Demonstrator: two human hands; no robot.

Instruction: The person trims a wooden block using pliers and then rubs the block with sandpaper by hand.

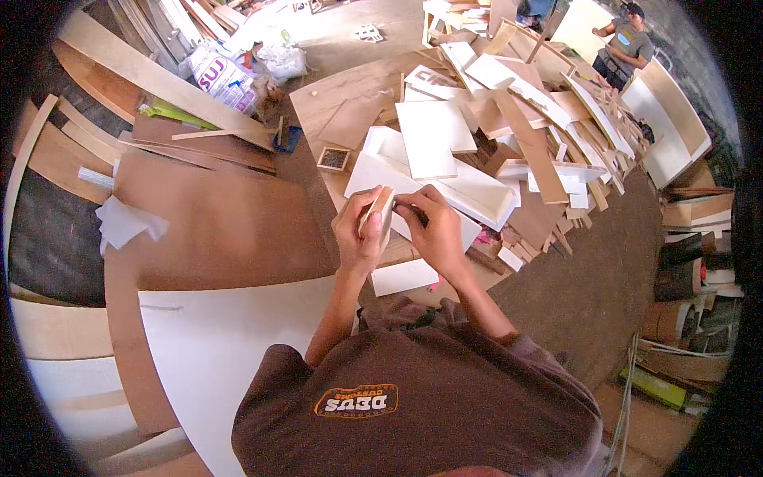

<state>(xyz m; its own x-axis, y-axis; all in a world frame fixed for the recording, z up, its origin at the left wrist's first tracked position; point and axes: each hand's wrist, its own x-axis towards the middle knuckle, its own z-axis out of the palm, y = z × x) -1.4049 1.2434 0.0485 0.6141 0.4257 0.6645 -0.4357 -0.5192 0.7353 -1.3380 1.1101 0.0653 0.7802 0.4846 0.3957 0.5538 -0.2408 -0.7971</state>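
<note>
My left hand [357, 236] is closed around a small wooden block [385, 203] with a pale face and a brown edge, held up in front of my chest. Against the block's right side, the fingers of my right hand [434, 232] are pinched together. Something small and dark shows at those fingertips, too small to name. Just beyond my hands, a white panel [429, 143] leans on the pile. Below them lies a short white board [404, 277]. A small square wooden box [347, 160] with dark contents sits to the left of the white pieces.
Wood offcuts [536, 151] are heaped on the table ahead and to the right. A large white sheet [214, 334] and a brown board [214, 230] lie at my left. Beyond them stands a printed sack [222, 78]. Another person [628, 48] stands at the far right.
</note>
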